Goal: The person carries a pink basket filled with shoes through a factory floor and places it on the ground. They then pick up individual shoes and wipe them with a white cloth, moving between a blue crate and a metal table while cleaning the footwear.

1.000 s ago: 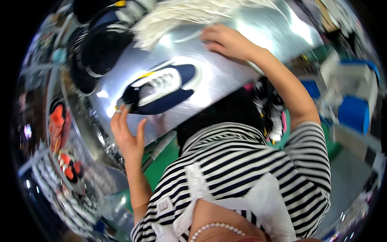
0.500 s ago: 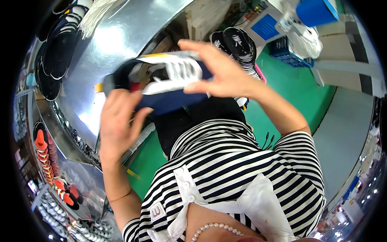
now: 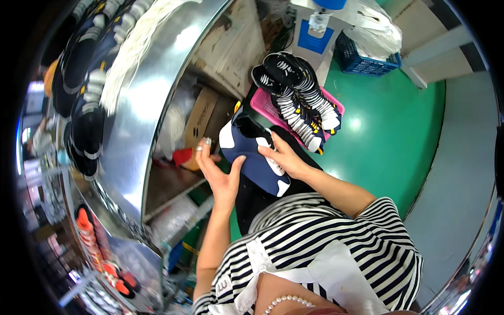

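Grasping a navy shoe (image 3: pixel 251 164), the right hand (image 3: pixel 289 158) partly covers it; left hand (image 3: pixel 222 181) spread, contact unclear.

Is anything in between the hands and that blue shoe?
No, nothing I can see. The right hand holds the blue shoe directly. The left hand is open close beside it, with its thumb at the shoe's edge; I can't tell if it presses.
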`<state>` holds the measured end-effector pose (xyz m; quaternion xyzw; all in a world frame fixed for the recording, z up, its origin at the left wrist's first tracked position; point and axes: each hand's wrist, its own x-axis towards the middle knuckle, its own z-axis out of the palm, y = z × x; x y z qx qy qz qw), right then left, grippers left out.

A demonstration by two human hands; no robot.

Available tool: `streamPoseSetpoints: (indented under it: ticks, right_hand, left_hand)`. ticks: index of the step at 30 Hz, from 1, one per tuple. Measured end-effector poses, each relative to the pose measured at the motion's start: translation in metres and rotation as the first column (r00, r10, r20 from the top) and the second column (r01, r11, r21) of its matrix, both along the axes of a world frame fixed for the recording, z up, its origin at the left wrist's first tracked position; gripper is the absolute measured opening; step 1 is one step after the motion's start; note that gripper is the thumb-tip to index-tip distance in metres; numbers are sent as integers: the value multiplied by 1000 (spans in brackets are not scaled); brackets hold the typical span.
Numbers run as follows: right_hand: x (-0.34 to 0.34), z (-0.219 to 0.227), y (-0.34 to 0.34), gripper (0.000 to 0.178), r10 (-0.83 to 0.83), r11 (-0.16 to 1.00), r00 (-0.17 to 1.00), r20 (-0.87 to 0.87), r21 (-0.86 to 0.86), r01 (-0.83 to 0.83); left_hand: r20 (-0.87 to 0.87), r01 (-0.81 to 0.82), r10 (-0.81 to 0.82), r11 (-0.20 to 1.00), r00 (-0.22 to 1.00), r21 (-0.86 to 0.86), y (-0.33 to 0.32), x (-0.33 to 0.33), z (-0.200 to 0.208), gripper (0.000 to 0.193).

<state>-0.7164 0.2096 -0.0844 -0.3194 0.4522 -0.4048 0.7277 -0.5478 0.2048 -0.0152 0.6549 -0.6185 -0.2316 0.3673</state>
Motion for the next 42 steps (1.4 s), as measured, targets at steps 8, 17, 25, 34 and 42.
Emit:
streamPoseSetpoints:
  ticks: [8, 17, 25, 34, 42]
  right_hand:
    - [18, -52, -79, 63, 0, 995, 991, 136, 94, -12]
    - [-45, -133, -65, 27, -481, 730, 857, -184, 457, 508]
    - [-162, -216, 26, 20, -758, 271, 342, -556, 208, 940]
    - [-252, -393, 109, 25, -716, -92, -10, -698, 80, 993]
    - [-307, -453, 76, 54, -630, 18, 224, -744, 274, 962]
  left_hand:
    - [-755, 494, 394, 581, 524, 647, -148, 11, -39, 43]
    - [20, 716, -766, 610, 643, 340, -225, -71, -164, 22]
    - [531, 708, -760, 604, 375, 365, -243, -190, -331, 26]
    - [387, 826, -920, 269, 68, 495, -246, -258, -505, 45]
    - [20, 898, -969, 235, 245, 373, -228, -167, -432, 39]
